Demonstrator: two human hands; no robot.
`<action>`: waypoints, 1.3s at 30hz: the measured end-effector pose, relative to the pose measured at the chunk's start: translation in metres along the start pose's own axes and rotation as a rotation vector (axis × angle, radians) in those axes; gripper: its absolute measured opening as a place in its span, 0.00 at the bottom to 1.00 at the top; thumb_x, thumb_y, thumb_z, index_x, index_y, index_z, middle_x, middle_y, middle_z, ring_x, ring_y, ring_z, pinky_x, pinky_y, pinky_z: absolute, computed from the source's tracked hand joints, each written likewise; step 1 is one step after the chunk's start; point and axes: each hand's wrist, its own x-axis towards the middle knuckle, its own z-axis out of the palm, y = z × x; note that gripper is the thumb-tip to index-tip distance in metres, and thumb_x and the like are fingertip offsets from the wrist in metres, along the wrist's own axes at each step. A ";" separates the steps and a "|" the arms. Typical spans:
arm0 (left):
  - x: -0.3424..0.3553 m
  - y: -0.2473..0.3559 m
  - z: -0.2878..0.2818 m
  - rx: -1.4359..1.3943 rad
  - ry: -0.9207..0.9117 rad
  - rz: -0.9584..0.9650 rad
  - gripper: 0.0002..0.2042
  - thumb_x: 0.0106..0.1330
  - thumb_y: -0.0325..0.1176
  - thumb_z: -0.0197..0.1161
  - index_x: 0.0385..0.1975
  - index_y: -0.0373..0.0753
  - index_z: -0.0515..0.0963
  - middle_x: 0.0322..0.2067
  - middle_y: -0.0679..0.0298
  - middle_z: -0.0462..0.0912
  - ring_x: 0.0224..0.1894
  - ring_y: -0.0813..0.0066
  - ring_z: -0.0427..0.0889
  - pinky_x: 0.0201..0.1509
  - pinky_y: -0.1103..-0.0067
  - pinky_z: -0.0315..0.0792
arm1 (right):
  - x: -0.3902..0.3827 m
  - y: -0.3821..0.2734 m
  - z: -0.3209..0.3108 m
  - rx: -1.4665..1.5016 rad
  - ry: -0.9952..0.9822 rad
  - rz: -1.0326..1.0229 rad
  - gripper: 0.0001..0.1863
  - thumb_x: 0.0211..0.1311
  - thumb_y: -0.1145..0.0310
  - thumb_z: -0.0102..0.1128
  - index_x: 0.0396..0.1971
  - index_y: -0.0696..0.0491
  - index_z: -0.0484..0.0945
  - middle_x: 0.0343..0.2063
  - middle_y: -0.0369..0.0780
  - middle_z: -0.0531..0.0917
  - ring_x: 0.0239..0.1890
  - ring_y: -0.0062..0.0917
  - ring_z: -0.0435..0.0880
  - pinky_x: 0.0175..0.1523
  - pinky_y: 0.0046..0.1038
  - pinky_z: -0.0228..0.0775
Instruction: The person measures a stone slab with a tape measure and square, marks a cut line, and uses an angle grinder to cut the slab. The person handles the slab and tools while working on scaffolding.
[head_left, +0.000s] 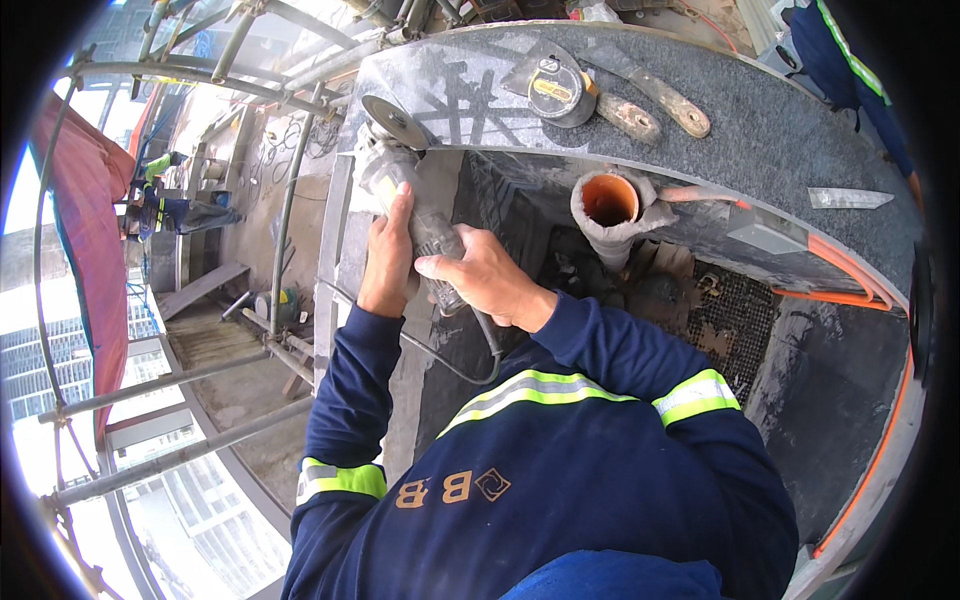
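An angle grinder (pixel 432 232) is held in both hands, its body dusty and its cord hanging from the rear end. My left hand (pixel 386 255) wraps the left side of the body, thumb pointing up toward the head. Around the rear handle closes my right hand (pixel 492 278). The round cutting disc (pixel 394 121) is at the far end, beside the left end of a curved grey stone slab (pixel 480 80); whether they touch I cannot tell. On the slab lie a round tape measure (pixel 560 92), a wide scraper (pixel 628 116) and a second scraper (pixel 672 100).
An upright pipe with an orange inside (pixel 610 200) stands in the recess beyond my right arm. A pale blade-like strip (pixel 850 199) lies on the slab's right. Scaffold tubes (pixel 292 210) run along the left. Another person (pixel 170 212) is far left; a sleeve (pixel 850 60) shows top right.
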 end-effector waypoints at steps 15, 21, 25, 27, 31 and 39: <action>-0.010 -0.002 0.005 -0.003 -0.014 0.002 0.25 0.76 0.53 0.58 0.53 0.32 0.77 0.39 0.61 0.83 0.36 0.72 0.83 0.41 0.74 0.77 | -0.007 0.003 -0.003 -0.057 -0.023 0.002 0.16 0.64 0.64 0.66 0.42 0.62 0.78 0.30 0.39 0.83 0.28 0.18 0.81 0.34 0.23 0.74; -0.004 0.006 0.008 -0.016 0.009 0.014 0.26 0.75 0.51 0.59 0.52 0.28 0.76 0.38 0.57 0.83 0.34 0.69 0.83 0.38 0.73 0.77 | 0.004 -0.003 -0.003 -0.082 -0.029 -0.004 0.16 0.64 0.64 0.66 0.41 0.61 0.78 0.28 0.39 0.83 0.26 0.19 0.81 0.32 0.24 0.74; 0.005 0.010 0.003 0.031 0.009 0.007 0.25 0.75 0.53 0.58 0.51 0.34 0.77 0.36 0.62 0.82 0.34 0.73 0.82 0.39 0.74 0.77 | 0.012 -0.007 -0.003 -0.102 -0.016 0.017 0.16 0.64 0.63 0.67 0.41 0.61 0.77 0.28 0.39 0.83 0.25 0.19 0.82 0.29 0.24 0.75; 0.013 0.007 -0.002 0.040 0.029 0.013 0.24 0.75 0.54 0.59 0.50 0.34 0.77 0.35 0.62 0.82 0.33 0.73 0.82 0.38 0.74 0.76 | 0.017 -0.005 -0.003 -0.060 -0.033 0.024 0.17 0.64 0.63 0.67 0.41 0.61 0.77 0.28 0.39 0.82 0.25 0.19 0.82 0.29 0.24 0.76; 0.022 0.007 -0.005 0.042 0.047 0.013 0.24 0.74 0.54 0.59 0.50 0.34 0.77 0.34 0.62 0.82 0.32 0.72 0.82 0.37 0.74 0.77 | 0.024 -0.004 -0.002 -0.031 -0.039 0.018 0.16 0.64 0.62 0.67 0.41 0.61 0.77 0.28 0.38 0.82 0.25 0.19 0.82 0.28 0.25 0.77; 0.037 0.013 -0.007 0.001 0.042 -0.014 0.25 0.74 0.53 0.60 0.51 0.32 0.77 0.35 0.60 0.83 0.33 0.70 0.83 0.39 0.73 0.79 | 0.043 -0.005 -0.004 -0.045 -0.041 0.035 0.16 0.64 0.63 0.67 0.40 0.61 0.78 0.27 0.39 0.82 0.23 0.20 0.82 0.27 0.26 0.78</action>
